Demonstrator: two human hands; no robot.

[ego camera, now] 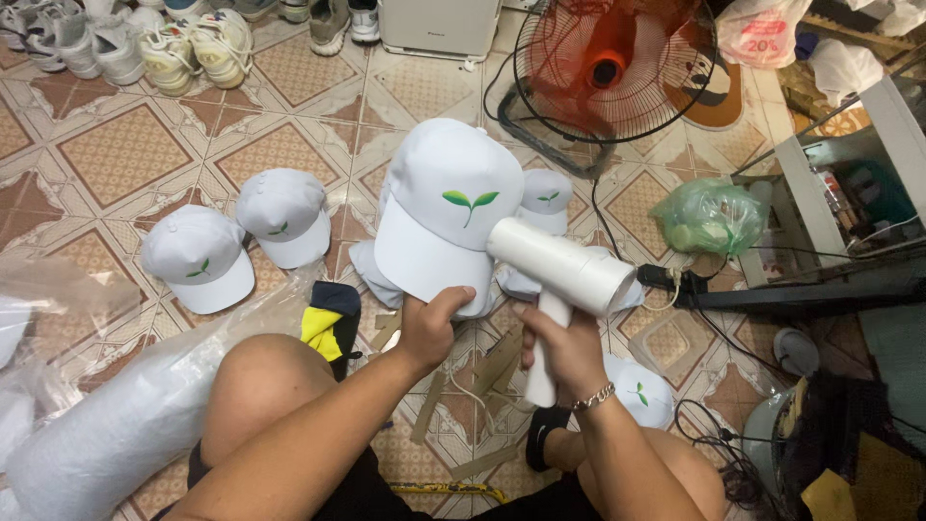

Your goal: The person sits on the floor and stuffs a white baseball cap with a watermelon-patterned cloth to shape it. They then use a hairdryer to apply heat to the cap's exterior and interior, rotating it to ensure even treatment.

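Looking down from the head camera, the view showed a person seated on a patterned tile floor (125,154), bare knees at six o'clock. The left hand (432,328) was clenched on the brim of a white cap (439,207) bearing a green sprout emblem, holding it upright at the centre of the frame. The right hand (564,347), wearing a chain bracelet, gripped the handle of a white handheld steamer (564,265), its barrel lying across the cap's brim and pointing toward three o'clock.

At nine o'clock two matching caps (236,241) lay side by side on the tiles. More caps sat behind the held one, and another (641,391) rested near the right knee at four o'clock. A roll of clear plastic (125,415) lay at seven o'clock. An orange floor fan (612,68) stood at one o'clock, sneakers (145,43) at eleven o'clock.

Judging by this, the work seemed partway through: which caps were finished could not be told.
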